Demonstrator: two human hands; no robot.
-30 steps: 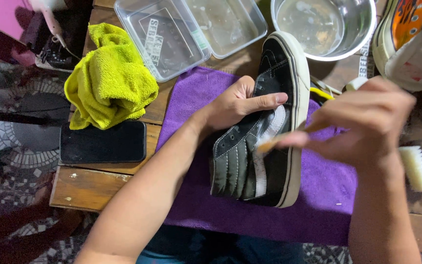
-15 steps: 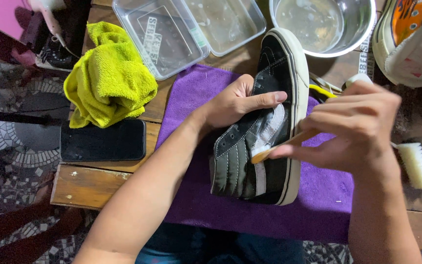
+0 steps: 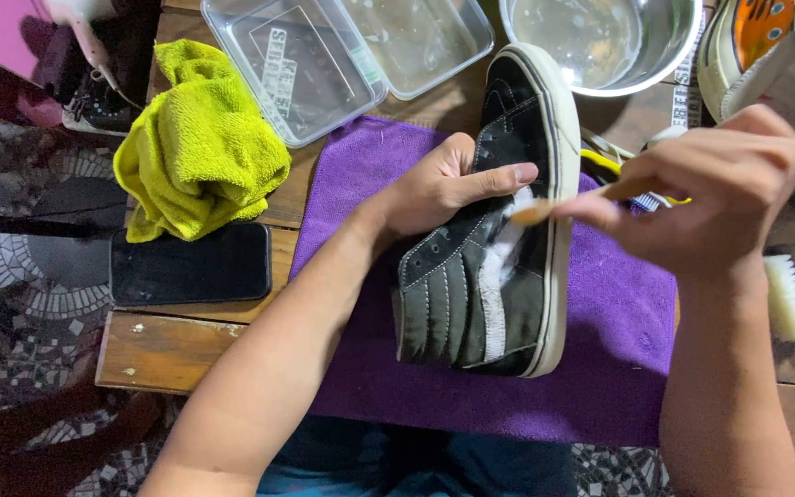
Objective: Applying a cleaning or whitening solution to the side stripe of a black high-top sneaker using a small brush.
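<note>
Small shoe-cleaning workshop: wooden slat desk [image 3: 177, 354] over mosaic floor [image 3: 11, 276], crowded with sneakers [image 3: 766, 46], brushes [image 3: 789, 299], water bowl [image 3: 664, 55], cloths [image 3: 200, 147].

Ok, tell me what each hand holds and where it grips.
The left hand steadies the black shoe by its upper side. The right hand pinches a small wooden-handled brush by its handle.

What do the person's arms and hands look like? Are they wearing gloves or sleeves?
No gloves and no sleeves show. Both forearms are bare all the way to the picture's bottom edge. The left hand and the right hand are bare too, with no rings, watch or bracelets showing. The fingernails look short and plain, without polish.
</note>
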